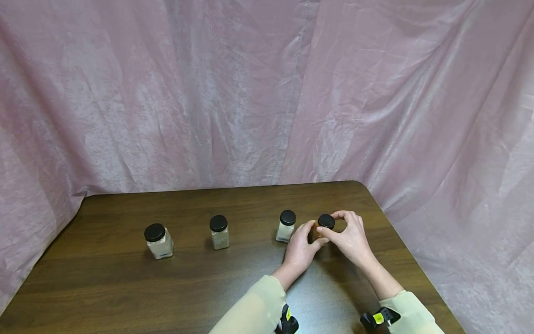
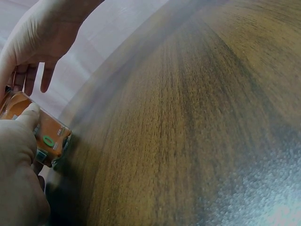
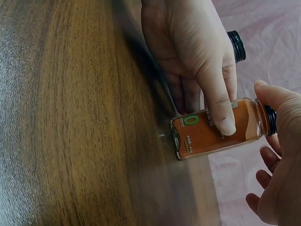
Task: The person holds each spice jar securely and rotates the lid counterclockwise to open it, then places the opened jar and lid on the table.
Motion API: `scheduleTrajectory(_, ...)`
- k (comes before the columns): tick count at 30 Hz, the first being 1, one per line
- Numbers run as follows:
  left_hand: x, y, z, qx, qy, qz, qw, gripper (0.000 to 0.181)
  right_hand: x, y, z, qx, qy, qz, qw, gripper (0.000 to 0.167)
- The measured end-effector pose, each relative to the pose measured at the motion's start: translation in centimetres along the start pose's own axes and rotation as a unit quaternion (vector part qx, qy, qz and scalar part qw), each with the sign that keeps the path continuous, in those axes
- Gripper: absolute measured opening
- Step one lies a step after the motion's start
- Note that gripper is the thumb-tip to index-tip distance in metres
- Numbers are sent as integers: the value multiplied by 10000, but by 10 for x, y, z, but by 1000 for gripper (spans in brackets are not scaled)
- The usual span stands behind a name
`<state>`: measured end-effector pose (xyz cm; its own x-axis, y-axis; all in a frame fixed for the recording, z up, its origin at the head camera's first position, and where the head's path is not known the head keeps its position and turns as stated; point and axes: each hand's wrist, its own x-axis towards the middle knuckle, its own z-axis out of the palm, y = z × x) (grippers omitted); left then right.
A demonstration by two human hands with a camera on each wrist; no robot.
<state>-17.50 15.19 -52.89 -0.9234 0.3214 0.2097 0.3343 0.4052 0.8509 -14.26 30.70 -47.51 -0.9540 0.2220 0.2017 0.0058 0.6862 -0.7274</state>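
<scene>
A glass jar of orange-brown powder (image 3: pixel 202 134) with a black lid (image 1: pixel 326 221) is held at the right part of the table. My left hand (image 1: pixel 299 248) grips the jar's body, its thumb lying across the glass in the right wrist view. At the lid end, my right hand (image 1: pixel 352 237) pinches with thumb and fingers around the top. The jar (image 2: pixel 49 134) also shows at the left edge of the left wrist view, between both hands. Just left of my left hand stands a jar with pale contents (image 1: pixel 285 227).
Two more black-lidded jars with pale contents stand farther left, one near the middle (image 1: pixel 220 236) and one at the left (image 1: pixel 160 246). The brown wooden table (image 1: pixel 187 287) ends at a pink curtain (image 1: pixel 250 93) behind, and its right edge slants near my right arm.
</scene>
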Motion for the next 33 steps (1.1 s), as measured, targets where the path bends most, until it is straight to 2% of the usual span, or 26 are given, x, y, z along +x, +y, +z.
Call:
scheduleTrajectory(11,0,0,-1,-72,-36,-13,10000,54,1,0,1,88,69,-266,9996,50)
scheduleTrajectory(19,0,0,0,-43,9,19,10000,54,-1,-1,0,229,-176,-292,9992,39)
scheduleTrajectory(33,1,0,0,-73,35,72,9999,54,1,1,0,480,-172,-499,9975,43)
